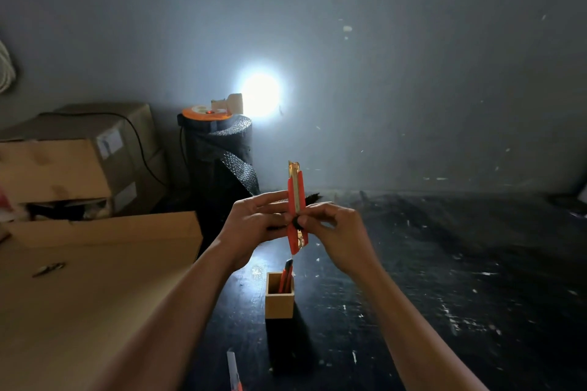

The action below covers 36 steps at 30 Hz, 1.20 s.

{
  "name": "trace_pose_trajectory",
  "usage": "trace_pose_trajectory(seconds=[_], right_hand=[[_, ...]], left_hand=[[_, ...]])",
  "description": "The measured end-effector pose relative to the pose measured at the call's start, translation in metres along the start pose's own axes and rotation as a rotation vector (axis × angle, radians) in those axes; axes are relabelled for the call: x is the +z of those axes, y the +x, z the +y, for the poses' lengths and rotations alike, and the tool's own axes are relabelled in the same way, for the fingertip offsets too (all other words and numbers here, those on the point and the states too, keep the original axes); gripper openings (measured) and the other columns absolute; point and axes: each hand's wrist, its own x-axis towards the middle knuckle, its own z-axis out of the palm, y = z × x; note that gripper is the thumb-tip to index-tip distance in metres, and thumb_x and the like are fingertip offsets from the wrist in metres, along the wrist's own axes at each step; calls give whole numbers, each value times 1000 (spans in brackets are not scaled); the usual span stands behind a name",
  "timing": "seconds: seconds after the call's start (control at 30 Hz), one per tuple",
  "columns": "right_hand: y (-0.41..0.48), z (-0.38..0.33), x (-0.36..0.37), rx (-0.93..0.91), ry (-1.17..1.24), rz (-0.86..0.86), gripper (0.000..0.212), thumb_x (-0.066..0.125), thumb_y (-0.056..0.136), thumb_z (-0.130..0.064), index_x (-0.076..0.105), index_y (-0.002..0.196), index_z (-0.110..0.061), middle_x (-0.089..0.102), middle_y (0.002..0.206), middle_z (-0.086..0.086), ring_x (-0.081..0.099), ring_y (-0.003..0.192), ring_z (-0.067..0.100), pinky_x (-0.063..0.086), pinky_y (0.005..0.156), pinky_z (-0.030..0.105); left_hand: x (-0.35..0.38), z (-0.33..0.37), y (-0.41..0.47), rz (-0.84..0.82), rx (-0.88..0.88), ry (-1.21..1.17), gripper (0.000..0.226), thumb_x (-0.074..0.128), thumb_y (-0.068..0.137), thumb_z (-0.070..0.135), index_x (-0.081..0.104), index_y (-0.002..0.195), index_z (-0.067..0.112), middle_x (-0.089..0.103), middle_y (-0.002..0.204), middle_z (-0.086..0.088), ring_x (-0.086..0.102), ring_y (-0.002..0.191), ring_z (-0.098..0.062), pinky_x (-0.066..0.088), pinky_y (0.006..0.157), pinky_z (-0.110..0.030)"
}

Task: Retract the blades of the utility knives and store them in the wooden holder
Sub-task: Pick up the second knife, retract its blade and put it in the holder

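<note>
I hold an orange utility knife (296,197) upright above the dark table, its metal tip pointing up. My left hand (254,222) grips its body from the left. My right hand (336,232) holds it from the right, with the thumb on the black slider. Below the hands stands a small square wooden holder (279,303) with another orange knife (286,278) leaning inside it. A third knife (234,373), blade extended, lies on the table at the bottom edge between my forearms.
A large flat cardboard box (95,263) fills the left side. Behind it are stacked cardboard boxes (79,155). A black bubble-wrap roll (222,152) with an orange-topped object and a bright lamp (259,94) stands against the wall.
</note>
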Motion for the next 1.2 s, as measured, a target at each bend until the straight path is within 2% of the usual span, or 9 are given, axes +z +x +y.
trace_pose_trajectory(seconds=[0.1,0.2,0.37,0.43,0.6,0.73,0.9,1.03,1.2], right_hand=[[-4,-1,-2,-12,33,-6,9,76,90,-11,81,97,-14,76,94,-7,71,84,-8,52,77,6],[-7,-1,-3,-23,58,-4,10,77,88,-7,82,96,-11,77,96,-2,71,83,-7,51,77,5],[-9,-2,-1,11,92,43,15,81,87,-19,76,101,-16,75,95,-16,70,88,-10,50,72,2],[-10,-2,1,2,88,54,18,83,84,-19,74,99,-13,76,91,-15,71,86,-8,50,70,1],[-9,-1,-1,-31,76,26,15,79,88,-12,79,100,-19,79,95,-14,73,92,0,51,76,5],[-7,-2,-5,-22,69,22,15,78,89,-20,75,103,-26,78,100,-17,72,96,0,52,80,9],[-3,2,-6,-14,60,-7,18,72,95,-15,78,109,-24,79,103,-14,74,100,7,60,93,31],[-1,4,-5,-10,64,7,18,76,91,-26,72,108,-25,76,104,-19,71,99,-3,55,81,13],[0,5,-3,2,62,-34,19,71,95,-17,77,111,-26,77,103,-17,73,100,5,59,92,27]], left_hand=[[3,7,1,9,3,10,42,64,88,-15,73,122,8,80,110,-15,79,99,-31,62,89,-45],[6,13,2,2,4,-2,42,64,86,-16,73,120,8,82,104,-13,81,89,-25,65,77,-36],[11,23,1,-7,10,-10,39,63,87,-17,75,112,11,83,97,-10,81,81,-22,65,67,-30],[12,26,1,-6,15,-3,38,65,87,-16,75,112,12,83,98,-10,81,82,-24,65,68,-31],[14,30,2,-9,29,20,38,66,87,-14,75,111,14,83,98,-9,81,81,-23,66,70,-31],[16,30,4,-6,32,22,39,65,88,-15,75,114,13,83,98,-9,81,81,-22,65,68,-30],[18,30,6,-17,39,21,38,66,88,-14,75,109,16,84,94,-5,81,78,-19,64,65,-27],[17,29,9,-10,38,11,40,63,89,-16,75,110,15,84,93,-5,81,78,-19,64,66,-27],[14,24,11,-4,36,2,40,65,88,-16,75,110,15,84,95,-7,81,80,-21,65,67,-28]])
